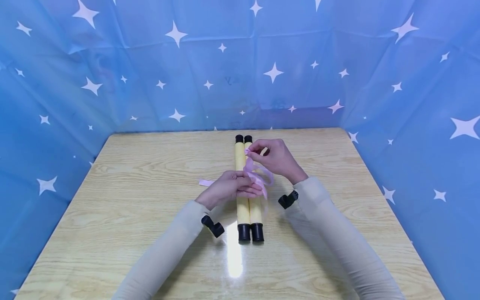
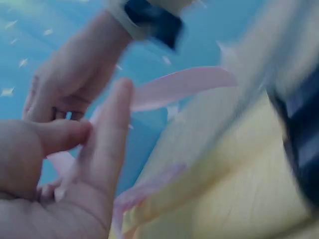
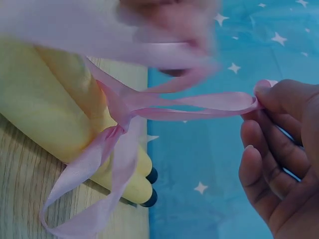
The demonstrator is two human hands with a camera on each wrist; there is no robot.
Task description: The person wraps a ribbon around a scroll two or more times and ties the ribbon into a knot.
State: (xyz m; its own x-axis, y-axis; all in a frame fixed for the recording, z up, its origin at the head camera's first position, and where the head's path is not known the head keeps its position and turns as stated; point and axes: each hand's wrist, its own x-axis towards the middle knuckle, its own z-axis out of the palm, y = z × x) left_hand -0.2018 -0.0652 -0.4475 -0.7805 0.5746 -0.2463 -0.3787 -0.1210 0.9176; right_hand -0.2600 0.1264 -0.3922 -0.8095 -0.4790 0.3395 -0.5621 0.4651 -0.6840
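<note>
Two pale yellow tubes (image 1: 243, 212) with black end caps lie side by side on the table. A pink ribbon (image 3: 124, 107) crosses over them, with a knot on top and a loop hanging at the side. My right hand (image 1: 275, 156) is above their far half; in the right wrist view its thumb and forefinger pinch a drawn-out loop of the ribbon. My left hand (image 1: 230, 186) is over the middle of the tubes and holds another length of ribbon between thumb and forefinger, blurred in the wrist views. One ribbon tail (image 1: 206, 182) sticks out to the left.
The wood-grain table (image 1: 150, 187) carries the tubes near its middle. A blue curtain with white stars (image 1: 225, 62) hangs behind it and along both sides. Black wrist devices (image 1: 213, 227) sit on both pale sleeves (image 1: 337, 233).
</note>
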